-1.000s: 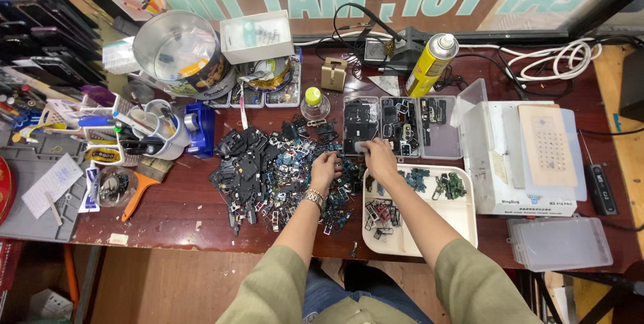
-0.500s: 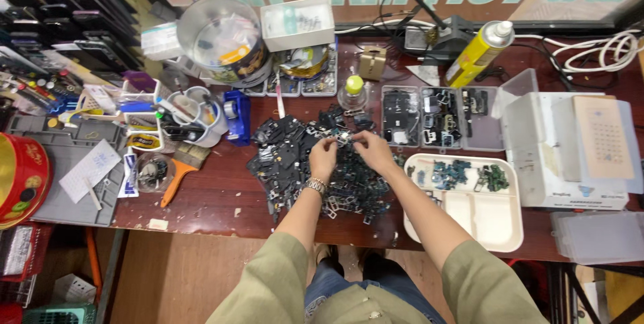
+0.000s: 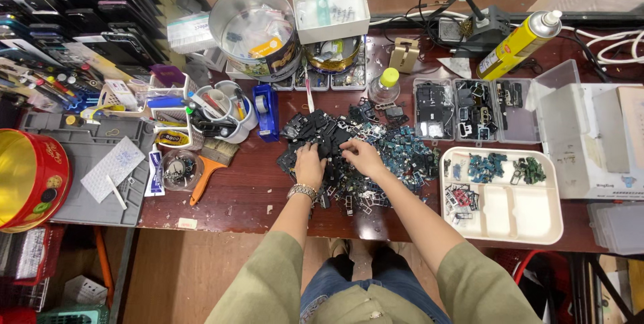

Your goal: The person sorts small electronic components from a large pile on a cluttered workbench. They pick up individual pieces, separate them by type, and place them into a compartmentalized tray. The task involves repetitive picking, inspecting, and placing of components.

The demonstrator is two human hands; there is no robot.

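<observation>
- The left hand (image 3: 309, 164) is lying palm-down, fingers curled loosely, on the heap of small dark phone parts (image 3: 355, 156); whether it is pinching a piece, I cannot tell.
- The right hand (image 3: 362, 157) is resting just beside it on the same heap, fingertips bent into the parts, grip unclear.
- A cream divided tray (image 3: 537, 220) is sitting to the right hand's outer side.

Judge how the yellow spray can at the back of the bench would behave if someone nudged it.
The yellow spray can lies tilted on its side, so its round body would probably roll. It looks like smooth metal, likely slippery to the fingers. Cables beside it might stop it going far.
</observation>
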